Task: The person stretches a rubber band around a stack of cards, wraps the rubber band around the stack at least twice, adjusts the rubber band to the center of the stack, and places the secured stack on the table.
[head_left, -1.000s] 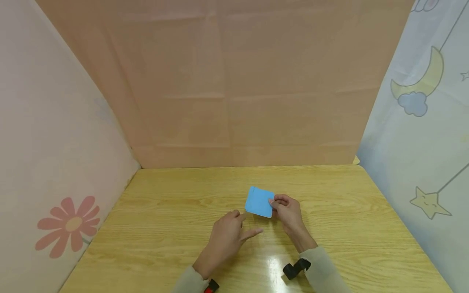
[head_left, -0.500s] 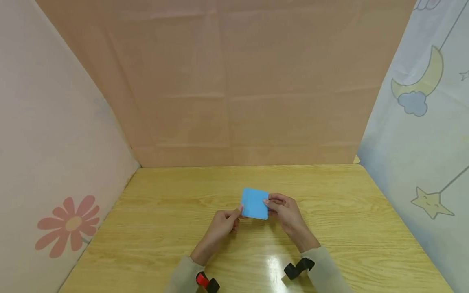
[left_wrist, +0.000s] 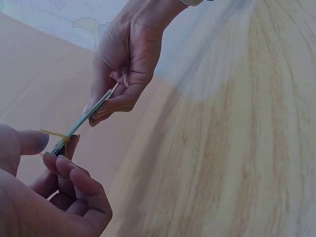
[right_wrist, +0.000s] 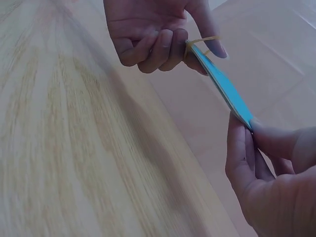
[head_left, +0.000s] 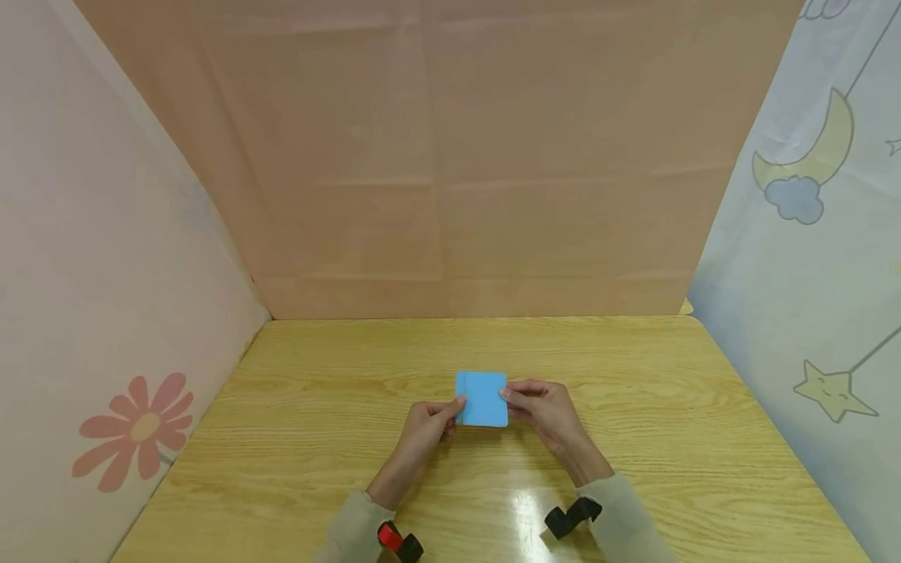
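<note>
A thin stack of light blue square cards [head_left: 484, 400] with rounded corners is held up over the table between both hands. My right hand [head_left: 554, 416] pinches its right edge, thumb on the blue face and fingers behind. At the left edge my left hand [head_left: 425, 426] has its fingers curled under the stack's end and its thumb over it. A yellow rubber band [right_wrist: 202, 39] goes round that end, and a slack loop of it sticks out by the left thumb. The wrist views show the stack [left_wrist: 86, 117] edge-on, its layers pressed together.
The wood-grain table [head_left: 338, 375] reaches back to a tan backdrop sheet [head_left: 352, 195]. Patterned sheets stand on both sides, with a flower [head_left: 141, 426] on the left and a moon [head_left: 809, 148] on the right. Small black devices [head_left: 573, 516] are strapped at both wrists.
The left hand, spread with the band stretched from it a second ago, has closed at the stack's left end. The stack has shifted left and a little nearer, and straightened. The right hand keeps its pinch.
</note>
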Demonstrator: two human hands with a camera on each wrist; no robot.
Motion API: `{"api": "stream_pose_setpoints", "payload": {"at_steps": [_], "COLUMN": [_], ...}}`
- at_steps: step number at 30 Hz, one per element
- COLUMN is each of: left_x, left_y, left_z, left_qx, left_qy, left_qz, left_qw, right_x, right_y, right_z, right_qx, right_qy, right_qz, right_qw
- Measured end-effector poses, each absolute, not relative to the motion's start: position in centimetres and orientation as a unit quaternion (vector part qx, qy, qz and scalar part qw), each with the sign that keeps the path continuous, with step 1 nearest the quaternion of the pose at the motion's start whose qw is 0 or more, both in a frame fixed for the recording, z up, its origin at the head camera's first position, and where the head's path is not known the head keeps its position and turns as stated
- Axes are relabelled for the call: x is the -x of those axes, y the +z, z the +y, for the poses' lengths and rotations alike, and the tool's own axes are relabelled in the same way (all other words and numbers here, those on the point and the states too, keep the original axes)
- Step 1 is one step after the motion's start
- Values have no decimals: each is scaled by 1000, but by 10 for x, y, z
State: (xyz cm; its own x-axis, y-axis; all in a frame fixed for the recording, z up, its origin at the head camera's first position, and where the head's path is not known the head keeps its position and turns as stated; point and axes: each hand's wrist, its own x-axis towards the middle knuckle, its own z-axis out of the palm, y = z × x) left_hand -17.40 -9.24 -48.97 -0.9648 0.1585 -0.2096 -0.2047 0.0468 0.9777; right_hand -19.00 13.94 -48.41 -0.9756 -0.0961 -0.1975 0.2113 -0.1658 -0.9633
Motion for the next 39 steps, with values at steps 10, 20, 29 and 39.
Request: {"api": "stream_pose_setpoints", "payload": {"at_steps": [10,20,29,39], "left_x": [181,187,194,204], "left_y": [-490,-483,-485,-491], "left_z": [-106,-111,-105,-103], "left_qx": [29,67,83,54], "left_qy": [694,723,768,786], "left_qz": [710,681,628,601], "left_qw": [112,100,96,133], "right_x": [188,187,186,187], "right_y": [-486,-484,-482,-480], "right_z": [137,143,146,148], "right_qx": [17,44,79,44], "right_qy": [-766,-767,-759,-752], "right_qz": [628,622,626,634], "right_qw": [136,153,162,174]}}
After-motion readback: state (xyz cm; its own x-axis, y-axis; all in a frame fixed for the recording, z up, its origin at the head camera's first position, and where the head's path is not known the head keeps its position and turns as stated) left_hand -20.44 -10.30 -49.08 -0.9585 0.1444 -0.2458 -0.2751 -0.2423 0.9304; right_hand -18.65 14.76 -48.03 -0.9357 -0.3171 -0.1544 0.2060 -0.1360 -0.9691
